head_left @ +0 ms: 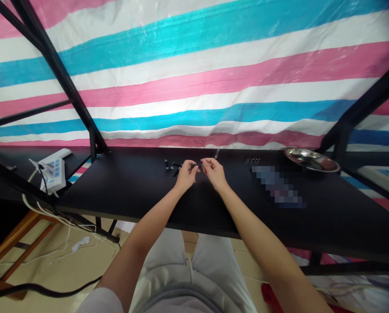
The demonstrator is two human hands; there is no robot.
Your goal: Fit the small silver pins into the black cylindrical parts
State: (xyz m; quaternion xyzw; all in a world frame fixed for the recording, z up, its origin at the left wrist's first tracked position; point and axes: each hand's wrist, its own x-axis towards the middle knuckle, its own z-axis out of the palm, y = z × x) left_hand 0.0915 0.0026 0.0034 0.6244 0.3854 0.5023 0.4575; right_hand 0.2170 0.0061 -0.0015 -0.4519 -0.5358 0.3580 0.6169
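Close together over the black table (132,187), my left hand (187,174) and my right hand (214,174) pinch with their fingertips. A small thin dark piece (198,165) spans the gap between them; its exact kind is too small to make out. Several short black cylindrical pieces (166,164) lie just left of my left hand. Behind my right hand is a small clear strip (217,153) near the table's back edge. My fingers partly hide what they hold.
Several tiny metal parts (252,160) lie right of my hands, beside a pixelated flat item (277,186). A round metal dish (312,161) sits at the back right. Black frame posts (73,93) and a striped sheet (197,87) enclose the table. A white power strip (55,174) is at left.
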